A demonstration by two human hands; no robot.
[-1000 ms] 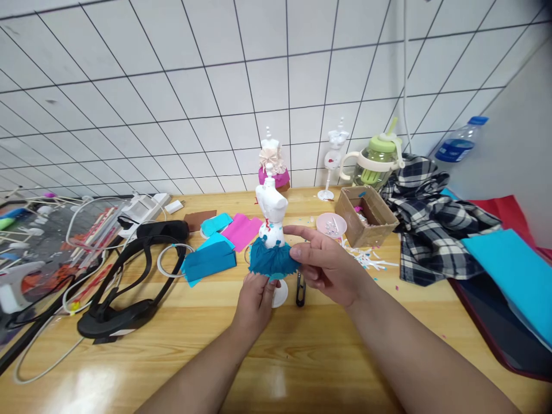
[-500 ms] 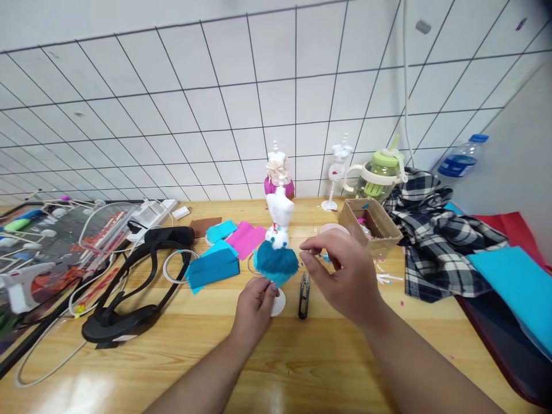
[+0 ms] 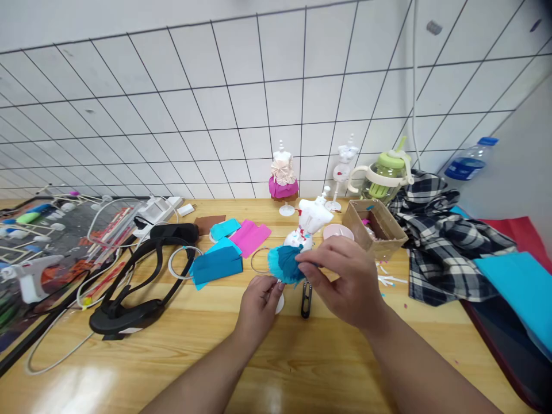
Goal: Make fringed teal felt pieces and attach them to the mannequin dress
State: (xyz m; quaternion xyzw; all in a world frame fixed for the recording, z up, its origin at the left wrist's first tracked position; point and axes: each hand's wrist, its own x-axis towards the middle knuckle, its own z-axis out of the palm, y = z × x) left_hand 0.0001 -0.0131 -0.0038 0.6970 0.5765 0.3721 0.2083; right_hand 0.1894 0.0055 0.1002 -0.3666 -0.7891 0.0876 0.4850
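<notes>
Small white dress form (image 3: 314, 217) wearing a blue ruffled skirt (image 3: 282, 265), held above the wooden table (image 3: 276, 368) in front of the person. Its long axis is tilted from upright: the neck knob (image 3: 326, 191) points up and to the right, while the round base (image 3: 280, 303) lies at the lower left, partly hidden by fingers. Whether the base touches the table cannot be told. The left hand (image 3: 259, 305) is closed around the stem beneath the skirt; the right hand (image 3: 347, 279) is nearly closed, thumb and forefinger pinching the skirt's right edge. Black thread snips (image 3: 306, 302) lie just below the skirt. Behind stand 2 further forms: 1 with a magenta skirt (image 3: 283, 187), 1 plain white (image 3: 344, 171). At right, a bottle (image 3: 472, 160) carries a blue label (image 3: 464, 168); its marks are too small to read.
</notes>
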